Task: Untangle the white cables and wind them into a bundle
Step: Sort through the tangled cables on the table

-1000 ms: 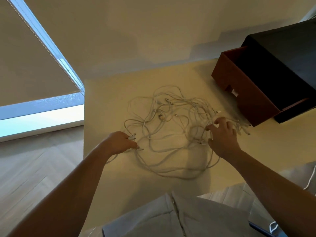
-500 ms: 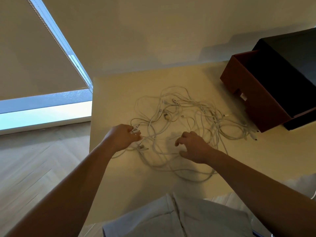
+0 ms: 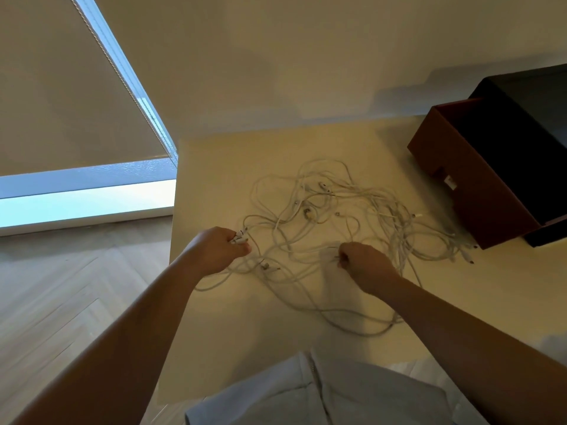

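A loose tangle of white cables [image 3: 343,222] lies spread over the middle of a cream table [image 3: 221,326], with small plugs showing among the loops. My left hand [image 3: 219,250] is closed at the tangle's left edge, with a few white plug ends sticking out of its fingers. Near the tangle's front middle, my right hand [image 3: 365,265] is curled into a fist over a cable strand; the pinch itself is blurred.
An open dark red box [image 3: 478,185] with a black inside stands at the table's right rear, close to the cables' right end. The table's left edge drops to a wooden floor [image 3: 61,286]. A wall runs behind the table.
My right hand has moved from the tangle's right side to its front middle and closed on a strand. My left hand stays closed on the plug ends at the left.
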`<state>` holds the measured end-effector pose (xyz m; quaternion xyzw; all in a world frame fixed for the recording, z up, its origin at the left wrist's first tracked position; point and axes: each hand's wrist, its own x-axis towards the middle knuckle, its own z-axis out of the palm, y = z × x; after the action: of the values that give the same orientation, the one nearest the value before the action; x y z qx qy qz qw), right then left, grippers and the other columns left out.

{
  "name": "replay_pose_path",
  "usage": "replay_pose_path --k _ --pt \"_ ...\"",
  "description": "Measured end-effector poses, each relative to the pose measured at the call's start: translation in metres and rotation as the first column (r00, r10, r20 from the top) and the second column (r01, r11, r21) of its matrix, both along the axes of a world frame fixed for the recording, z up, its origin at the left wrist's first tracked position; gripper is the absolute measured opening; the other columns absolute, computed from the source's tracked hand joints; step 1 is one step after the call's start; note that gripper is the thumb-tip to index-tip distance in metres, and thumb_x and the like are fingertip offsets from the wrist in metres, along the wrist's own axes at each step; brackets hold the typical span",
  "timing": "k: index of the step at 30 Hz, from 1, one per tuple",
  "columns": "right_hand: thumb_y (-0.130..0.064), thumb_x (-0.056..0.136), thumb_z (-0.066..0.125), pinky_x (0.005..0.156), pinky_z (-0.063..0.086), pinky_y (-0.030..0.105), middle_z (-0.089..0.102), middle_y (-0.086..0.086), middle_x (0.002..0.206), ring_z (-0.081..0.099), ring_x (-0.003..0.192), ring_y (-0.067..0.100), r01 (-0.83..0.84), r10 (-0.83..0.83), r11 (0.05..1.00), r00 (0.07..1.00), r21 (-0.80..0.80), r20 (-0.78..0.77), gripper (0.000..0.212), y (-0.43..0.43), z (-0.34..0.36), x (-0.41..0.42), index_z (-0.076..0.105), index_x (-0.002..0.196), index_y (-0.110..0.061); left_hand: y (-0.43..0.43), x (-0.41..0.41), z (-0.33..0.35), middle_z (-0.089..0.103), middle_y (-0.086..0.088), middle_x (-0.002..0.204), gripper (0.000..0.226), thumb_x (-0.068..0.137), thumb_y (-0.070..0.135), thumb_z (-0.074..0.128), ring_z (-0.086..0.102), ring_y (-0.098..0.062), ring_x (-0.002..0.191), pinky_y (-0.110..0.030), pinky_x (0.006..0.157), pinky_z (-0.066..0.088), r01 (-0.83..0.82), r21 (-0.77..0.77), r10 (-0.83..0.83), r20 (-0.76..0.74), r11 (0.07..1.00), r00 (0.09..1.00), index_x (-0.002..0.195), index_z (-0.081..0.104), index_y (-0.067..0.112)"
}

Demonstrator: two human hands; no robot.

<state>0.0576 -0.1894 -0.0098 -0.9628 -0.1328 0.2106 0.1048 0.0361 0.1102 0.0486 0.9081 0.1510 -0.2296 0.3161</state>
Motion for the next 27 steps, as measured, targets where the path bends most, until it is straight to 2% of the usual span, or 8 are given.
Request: replay_pose_path --k 6,9,13,15,18,21,24,27 --pt "-0.029 0.091 0.058 0.071 0.048 0.034 0.063 0.008 0.096 0.06 0.087 0.029 0.431 -0.434 0.9 0.899 0.055 0.06 0.015 -0.032 0.001 0.025 0.052 0.084 -0.017 0.002 0.004 0.001 0.058 0.001 0.065 0.024 0.084 0.039 0.069 0.051 -0.014 0.061 -0.025 0.058 0.036 0.005 -0.017 -0.007 -0.062 1.0 0.998 0.069 0.065 0.02" --pt "-0.022 0.089 0.06 0.069 0.045 0.034 0.061 0.008 0.103 0.055 0.087 0.024 0.479 -0.482 0.876 0.874 0.059 0.062 0.009 -0.041 0.001 0.029 0.052 0.087 -0.02 0.001 0.006 0.001 0.058 0.001 0.067 0.026 0.085 0.041 0.068 0.051 -0.014 0.064 -0.026 0.06 0.036 0.006 -0.007 -0.007 -0.054 1.0 0.999 0.068 0.063 0.022" --pt "-0.009 0.074 0.065 0.089 0.038 0.036 0.045 0.007 0.124 0.044 0.115 0.031 0.352 -0.357 0.932 0.933 0.082 0.053 0.049 -0.025 0.008 0.024 0.048 0.119 -0.018 -0.003 0.011 0.0 0.055 0.002 0.061 0.027 0.086 0.04 0.067 0.048 -0.014 0.058 -0.026 0.058 0.035 -0.012 -0.045 0.011 -0.034 0.999 0.999 0.069 0.063 0.02" --pt "-0.006 0.07 0.064 0.092 0.035 0.039 0.04 0.007 0.127 0.038 0.117 0.03 0.278 -0.294 0.949 0.95 0.147 0.103 0.057 -0.004 0.017 0.016 0.047 0.123 -0.019 -0.004 0.013 0.0 0.052 0.002 0.056 0.027 0.086 0.04 0.067 0.045 -0.014 0.054 -0.026 0.057 0.033 -0.02 -0.072 0.018 -0.028 0.997 0.999 0.07 0.064 0.018" --pt "-0.001 0.066 0.06 0.084 0.034 0.037 0.044 0.005 0.121 0.039 0.107 0.027 0.056 -0.127 0.958 0.962 0.281 0.242 0.053 0.025 0.021 0.002 0.054 0.116 -0.016 -0.006 0.015 0.0 0.049 0.003 0.052 0.028 0.086 0.038 0.067 0.043 -0.014 0.052 -0.026 0.057 0.032 -0.03 -0.105 0.03 -0.008 0.994 1.0 0.07 0.065 0.016" --pt "-0.008 0.076 0.059 0.085 0.036 0.037 0.051 0.004 0.114 0.041 0.106 0.026 -0.198 0.142 0.948 0.964 0.25 0.223 0.035 0.046 0.012 -0.007 0.061 0.109 -0.018 -0.006 0.015 0.001 0.044 0.009 0.042 0.029 0.086 0.038 0.067 0.039 -0.013 0.047 -0.026 0.054 0.03 -0.048 -0.132 0.049 0.004 0.99 0.999 0.073 0.066 0.012" --pt "-0.016 0.087 0.056 0.088 0.038 0.037 0.052 0.006 0.114 0.043 0.109 0.027 -0.296 0.275 0.939 0.951 0.174 0.139 0.027 0.059 -0.003 -0.011 0.063 0.113 -0.018 -0.006 0.015 0.003 0.041 0.009 0.037 0.03 0.087 0.038 0.067 0.036 -0.013 0.045 -0.025 0.051 0.028 -0.061 -0.148 0.062 0.007 0.987 0.998 0.076 0.068 0.01" --pt "-0.022 0.092 0.051 0.089 0.041 0.039 0.051 0.009 0.119 0.045 0.11 0.029 -0.309 0.296 0.945 0.947 0.104 0.125 0.026 0.067 -0.012 -0.011 0.06 0.115 -0.015 -0.005 0.013 0.006 0.046 0.005 0.049 0.03 0.087 0.038 0.067 0.04 -0.015 0.052 -0.025 0.052 0.03 -0.05 -0.156 0.053 0.015 0.986 0.998 0.077 0.068 0.01"
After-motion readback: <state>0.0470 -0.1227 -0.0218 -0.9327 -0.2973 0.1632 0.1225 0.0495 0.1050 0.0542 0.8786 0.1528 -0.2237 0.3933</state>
